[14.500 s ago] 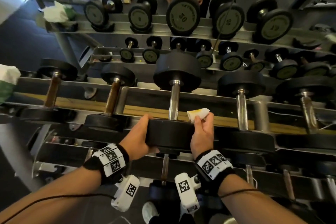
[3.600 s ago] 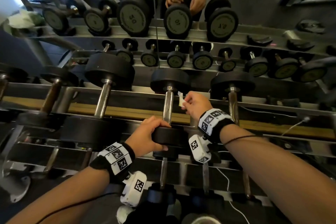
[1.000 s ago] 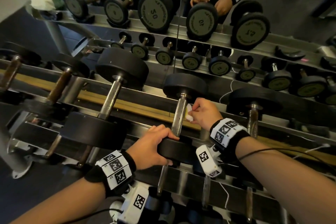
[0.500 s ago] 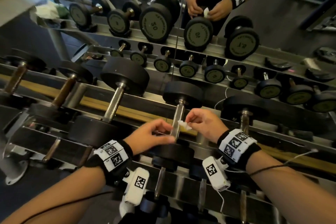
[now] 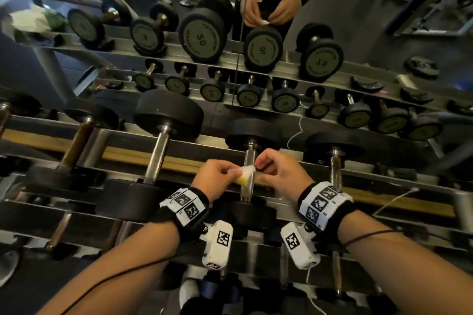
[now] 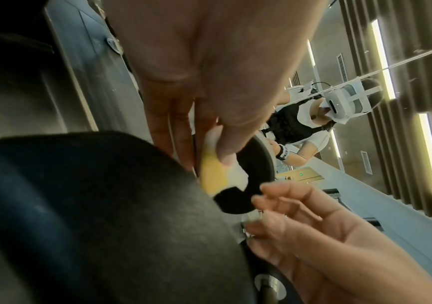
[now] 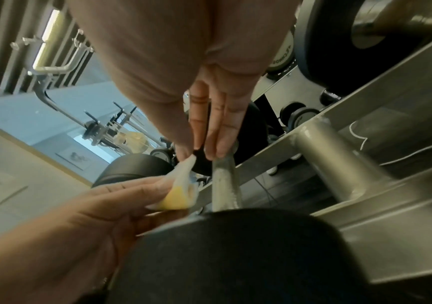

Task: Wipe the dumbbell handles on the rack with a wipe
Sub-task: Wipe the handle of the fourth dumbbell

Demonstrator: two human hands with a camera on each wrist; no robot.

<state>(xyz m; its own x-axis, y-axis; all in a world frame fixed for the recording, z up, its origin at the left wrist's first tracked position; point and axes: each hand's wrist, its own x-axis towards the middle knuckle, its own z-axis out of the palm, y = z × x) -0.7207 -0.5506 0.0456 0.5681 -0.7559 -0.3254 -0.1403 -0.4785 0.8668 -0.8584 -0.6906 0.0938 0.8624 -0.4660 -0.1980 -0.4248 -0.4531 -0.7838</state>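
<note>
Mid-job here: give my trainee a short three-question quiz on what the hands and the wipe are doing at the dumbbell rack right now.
1. True or false: the left hand rests flat on a black dumbbell head.
2. Who pinches the small white-and-yellow wipe? A) left hand only B) right hand only C) both hands
3. Fill in: the wipe is held against a dumbbell's ___.

Key: 1 false; 2 C; 3 bare steel handle.

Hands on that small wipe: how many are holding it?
2. The left hand pinches the wipe at its yellow end; the right hand pinches its white tip, beside the dumbbell handle.
</note>
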